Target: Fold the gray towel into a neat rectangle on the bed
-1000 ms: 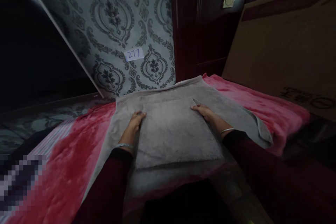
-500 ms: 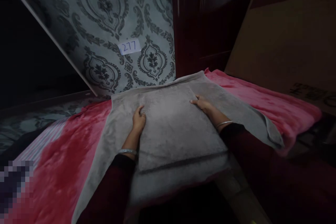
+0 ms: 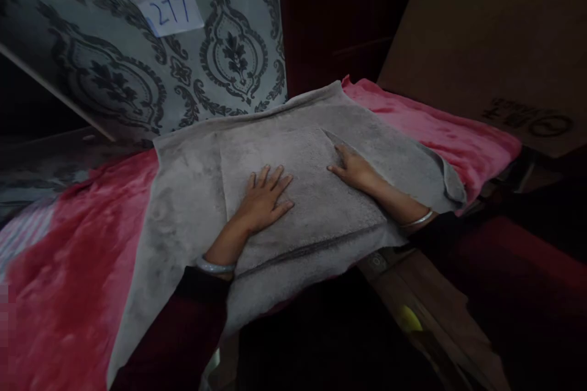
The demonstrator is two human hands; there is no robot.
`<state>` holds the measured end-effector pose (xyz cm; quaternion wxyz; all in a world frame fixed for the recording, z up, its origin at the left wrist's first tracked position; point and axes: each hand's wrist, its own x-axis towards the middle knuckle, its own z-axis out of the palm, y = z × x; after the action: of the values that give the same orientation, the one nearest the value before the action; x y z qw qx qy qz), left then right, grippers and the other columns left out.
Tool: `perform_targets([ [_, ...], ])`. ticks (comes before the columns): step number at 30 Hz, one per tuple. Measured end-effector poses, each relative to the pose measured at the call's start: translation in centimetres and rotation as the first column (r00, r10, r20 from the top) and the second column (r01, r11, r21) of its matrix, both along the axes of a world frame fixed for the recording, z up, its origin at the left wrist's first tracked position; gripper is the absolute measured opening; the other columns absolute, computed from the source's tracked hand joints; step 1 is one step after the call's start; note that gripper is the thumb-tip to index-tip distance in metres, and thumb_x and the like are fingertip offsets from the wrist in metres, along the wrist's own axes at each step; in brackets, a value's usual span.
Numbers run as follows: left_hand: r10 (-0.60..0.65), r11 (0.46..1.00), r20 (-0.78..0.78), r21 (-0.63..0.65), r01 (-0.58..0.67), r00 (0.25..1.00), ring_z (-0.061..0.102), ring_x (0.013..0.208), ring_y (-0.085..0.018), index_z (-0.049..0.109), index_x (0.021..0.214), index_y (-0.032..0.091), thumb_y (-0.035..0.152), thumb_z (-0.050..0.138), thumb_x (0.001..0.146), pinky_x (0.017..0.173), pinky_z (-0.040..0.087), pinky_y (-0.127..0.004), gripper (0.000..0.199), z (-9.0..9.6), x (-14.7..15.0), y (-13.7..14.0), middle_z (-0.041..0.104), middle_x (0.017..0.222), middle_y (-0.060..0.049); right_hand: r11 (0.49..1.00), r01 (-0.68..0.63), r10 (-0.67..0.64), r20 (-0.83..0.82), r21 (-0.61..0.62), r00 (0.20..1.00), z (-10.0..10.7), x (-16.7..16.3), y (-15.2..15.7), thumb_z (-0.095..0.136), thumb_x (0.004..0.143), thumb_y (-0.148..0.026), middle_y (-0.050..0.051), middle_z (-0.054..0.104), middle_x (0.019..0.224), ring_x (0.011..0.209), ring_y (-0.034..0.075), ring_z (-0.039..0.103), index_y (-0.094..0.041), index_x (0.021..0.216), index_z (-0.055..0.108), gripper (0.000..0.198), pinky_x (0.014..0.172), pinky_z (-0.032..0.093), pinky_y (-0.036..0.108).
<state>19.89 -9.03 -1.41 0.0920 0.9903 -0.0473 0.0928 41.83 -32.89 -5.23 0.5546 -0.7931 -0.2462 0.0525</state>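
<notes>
A grey plush cloth [image 3: 183, 195] lies spread over a red and pink blanket. On its middle rests a folded grey rectangle [image 3: 279, 146] of the same fabric; I cannot tell whether it is a separate piece. My left hand [image 3: 262, 203] presses flat on the rectangle's left part, fingers spread. At the right edge of the rectangle is my right hand [image 3: 358, 171], its thumb and forefinger apart and resting on the fabric. Its other fingers are partly hidden. A dark fold line runs along the rectangle's front edge.
The red blanket [image 3: 87, 256] extends left, its pink part [image 3: 435, 122] right. Behind stand a patterned wall [image 3: 183, 91] with a paper label [image 3: 172, 12] reading 277, and a dark red panel [image 3: 330, 18]. A large cardboard box [image 3: 481, 30] stands at the back right.
My left hand has moved from the rectangle's left edge onto its top and flattened out. My right hand stays near the right edge. The view has tilted down and shifted right.
</notes>
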Motion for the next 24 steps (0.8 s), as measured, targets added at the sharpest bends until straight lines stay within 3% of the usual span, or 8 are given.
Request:
perform_targets([
  [5, -0.024, 0.998, -0.071, 0.059, 0.028, 0.997, 0.008, 0.157, -0.038, 0.032, 0.160, 0.029, 0.055, 0.047, 0.099, 0.122, 0.011, -0.067, 0.067, -1.0, -0.1, -1.3, 0.022, 0.170, -0.008, 0.997, 0.051, -0.044, 0.096, -0.065, 0.994, -1.2, -1.1, -0.8, 0.084, 0.073, -0.027, 0.012, 0.068, 0.122, 0.133, 0.041, 0.051, -0.021, 0.130, 0.064, 0.061, 0.118, 0.032, 0.056],
  [13, -0.010, 0.999, -0.126, 0.045, 0.016, 0.992, 0.005, 0.157, -0.039, 0.031, 0.160, 0.027, 0.053, 0.046, 0.100, 0.122, 0.008, -0.066, 0.067, -0.1, -0.1, -1.1, 0.018, 0.171, -0.009, 0.961, -0.010, 0.031, 0.075, -0.277, 0.997, 1.0, -3.6, -2.5, 0.082, 0.078, -0.033, 0.015, 0.062, 0.135, 0.130, 0.041, 0.053, -0.017, 0.147, 0.051, 0.078, 0.114, 0.037, 0.054],
  [19, -0.068, 0.997, -0.207, 0.018, 0.073, 0.976, 0.006, 0.157, -0.040, 0.027, 0.161, 0.032, 0.067, 0.044, 0.096, 0.122, 0.012, -0.066, 0.076, 0.6, -5.2, -3.3, 0.017, 0.171, -0.006, 0.863, 0.122, -0.012, 0.221, -0.491, 0.975, 1.3, -7.7, -5.3, 0.066, 0.091, -0.036, 0.019, 0.066, 0.127, 0.121, 0.040, 0.060, -0.014, 0.155, 0.041, 0.072, 0.104, 0.044, 0.053],
  [24, -0.029, 0.998, -0.188, 0.043, 0.038, 0.982, 0.007, 0.157, -0.039, 0.028, 0.161, 0.033, 0.064, 0.045, 0.098, 0.122, 0.011, -0.067, 0.073, -0.3, -7.8, -4.2, 0.016, 0.171, -0.005, 0.799, 0.214, -0.047, 0.296, -0.562, 0.954, 1.7, -9.1, -5.5, 0.055, 0.098, -0.037, 0.018, 0.070, 0.119, 0.109, 0.037, 0.066, -0.017, 0.150, 0.049, 0.056, 0.093, 0.050, 0.049],
])
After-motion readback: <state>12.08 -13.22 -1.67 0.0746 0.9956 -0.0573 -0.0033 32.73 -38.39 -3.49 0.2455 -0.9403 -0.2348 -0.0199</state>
